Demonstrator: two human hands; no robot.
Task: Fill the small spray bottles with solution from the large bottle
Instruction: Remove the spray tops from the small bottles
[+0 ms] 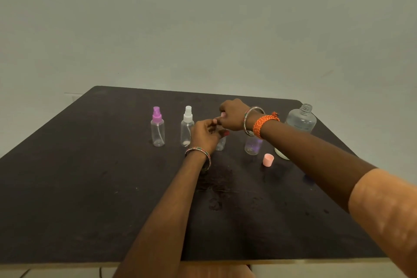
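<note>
Left hand (204,134) curled round a small clear bottle (220,143) on the dark surface (90,176), right hand (232,115) pinching what looks like its pink spray top (223,114) above it, two capped spray bottles (158,127) left, another small bottle (252,145), pink cap (268,160), open large bottle (301,119) far right

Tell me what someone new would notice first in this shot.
Both hands meet mid-table: the left hand grips a small bottle while the right hand pinches its pink top. Left of them stand a purple-capped spray bottle and a white-capped one; the large open bottle stands far right.
</note>
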